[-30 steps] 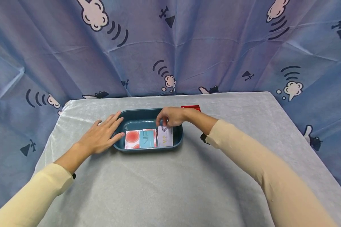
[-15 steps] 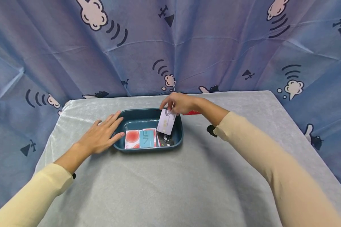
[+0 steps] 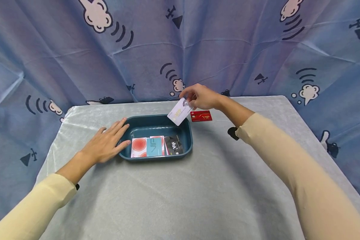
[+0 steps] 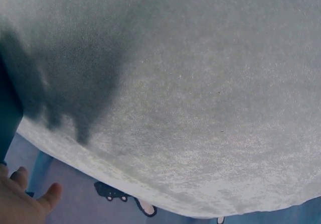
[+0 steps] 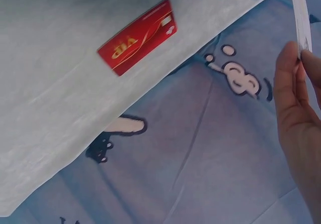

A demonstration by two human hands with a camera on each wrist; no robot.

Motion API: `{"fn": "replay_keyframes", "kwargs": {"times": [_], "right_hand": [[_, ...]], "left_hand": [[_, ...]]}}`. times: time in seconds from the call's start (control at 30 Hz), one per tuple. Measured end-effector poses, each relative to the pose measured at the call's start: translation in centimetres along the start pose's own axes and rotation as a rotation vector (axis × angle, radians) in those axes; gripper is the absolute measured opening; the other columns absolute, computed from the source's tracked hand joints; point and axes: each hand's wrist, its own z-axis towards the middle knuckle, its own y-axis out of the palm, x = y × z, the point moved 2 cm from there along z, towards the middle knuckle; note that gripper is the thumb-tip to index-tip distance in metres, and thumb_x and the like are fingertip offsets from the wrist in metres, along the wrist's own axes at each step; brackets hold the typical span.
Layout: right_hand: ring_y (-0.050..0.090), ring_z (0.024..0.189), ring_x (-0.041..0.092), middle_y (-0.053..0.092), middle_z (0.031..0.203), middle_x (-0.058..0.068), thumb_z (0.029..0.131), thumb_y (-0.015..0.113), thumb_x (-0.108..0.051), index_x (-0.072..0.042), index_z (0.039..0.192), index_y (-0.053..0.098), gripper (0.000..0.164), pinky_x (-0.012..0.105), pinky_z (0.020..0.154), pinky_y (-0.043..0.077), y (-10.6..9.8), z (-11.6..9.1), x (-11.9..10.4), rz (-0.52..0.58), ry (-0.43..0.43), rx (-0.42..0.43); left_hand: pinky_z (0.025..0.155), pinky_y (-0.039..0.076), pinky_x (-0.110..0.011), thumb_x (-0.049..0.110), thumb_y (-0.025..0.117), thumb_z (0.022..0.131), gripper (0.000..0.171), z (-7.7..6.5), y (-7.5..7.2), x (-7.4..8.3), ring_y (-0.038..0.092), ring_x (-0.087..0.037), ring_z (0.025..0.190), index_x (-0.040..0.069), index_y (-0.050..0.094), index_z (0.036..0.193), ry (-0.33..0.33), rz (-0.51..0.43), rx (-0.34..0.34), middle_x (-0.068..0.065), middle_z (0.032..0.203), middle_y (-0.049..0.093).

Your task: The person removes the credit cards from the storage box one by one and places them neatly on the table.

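My right hand (image 3: 202, 96) pinches a white VIP card (image 3: 180, 111) by its upper corner, above the back right rim of a dark teal tray (image 3: 190, 138). In the right wrist view the same white card (image 5: 300, 18) shows nearly edge-on between thumb and fingers. My left hand (image 3: 106, 143) rests with fingers spread on the tray's left rim. Along the tray's front lie a white card with red circles (image 3: 139, 145), a light blue VIP card (image 3: 154, 147) overlapping another red-patterned card, and a black Vip card (image 3: 174, 145).
A red VIP card (image 3: 201, 116) lies on the pale cloth-covered table (image 3: 168, 196), just right of the tray's back corner. Behind the table's far edge hangs a blue patterned curtain (image 3: 228, 50).
My right hand has lifted the white card out of the tray, moving up, back and to the right. This uncovers the black card beneath and the red card. My left hand stays put.
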Motion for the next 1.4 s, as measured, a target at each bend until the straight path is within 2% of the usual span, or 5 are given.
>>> {"fn": "replay_keyframes", "kwargs": {"times": [0.2, 0.43, 0.73, 1.07, 1.4], "right_hand": [[0.057, 0.102, 0.036, 0.057, 0.114, 0.024, 0.093, 0.052, 0.013, 0.000, 0.137, 0.056, 0.046, 0.039, 0.085, 0.057, -1.7, -0.6, 1.4, 0.022, 0.023, 0.074], [0.055, 0.103, 0.036, 0.054, 0.111, 0.025, 0.093, 0.050, 0.014, 0.002, 0.137, 0.055, 0.046, 0.027, 0.075, 0.057, -4.0, -1.7, 3.0, 0.042, 0.050, 0.115], [0.052, 0.104, 0.036, 0.051, 0.113, 0.026, 0.093, 0.047, 0.015, 0.007, 0.137, 0.051, 0.044, 0.023, 0.071, 0.056, -6.0, -3.4, 5.8, 0.040, 0.101, 0.184], [0.054, 0.092, 0.030, 0.049, 0.111, 0.025, 0.097, 0.049, 0.009, 0.011, 0.141, 0.044, 0.044, 0.019, 0.068, 0.054, -6.9, -5.0, 9.3, 0.068, 0.180, 0.230], [0.056, 0.090, 0.031, 0.050, 0.110, 0.027, 0.096, 0.051, 0.009, 0.013, 0.141, 0.044, 0.046, 0.019, 0.066, 0.053, -6.5, -6.2, 12.6, 0.061, 0.235, 0.242]], "left_hand": [[0.111, 0.021, -0.067, 0.051, 0.041, 0.104, 0.072, 0.0, 0.0, 0.0, 0.018, -0.034, 0.150, 0.006, 0.025, 0.158, -0.004, 0.000, -0.005, -0.008, 0.167, 0.007], [0.111, 0.021, -0.066, 0.052, 0.041, 0.103, 0.073, 0.1, 0.0, 0.1, 0.019, -0.034, 0.150, 0.007, 0.025, 0.158, -0.010, 0.000, -0.006, -0.007, 0.167, 0.007], [0.111, 0.021, -0.066, 0.056, 0.038, 0.103, 0.074, 0.0, 0.0, 0.0, 0.019, -0.033, 0.150, 0.007, 0.025, 0.158, -0.015, 0.006, -0.005, -0.008, 0.167, 0.008], [0.112, 0.020, -0.066, 0.056, 0.037, 0.103, 0.075, 0.0, 0.1, 0.1, 0.018, -0.033, 0.151, 0.008, 0.025, 0.158, -0.022, -0.002, -0.011, -0.006, 0.168, 0.006], [0.111, 0.020, -0.067, 0.051, 0.043, 0.103, 0.072, 0.0, 0.1, 0.1, 0.018, -0.034, 0.150, 0.007, 0.026, 0.158, -0.022, -0.004, -0.007, -0.006, 0.168, 0.006]]}}
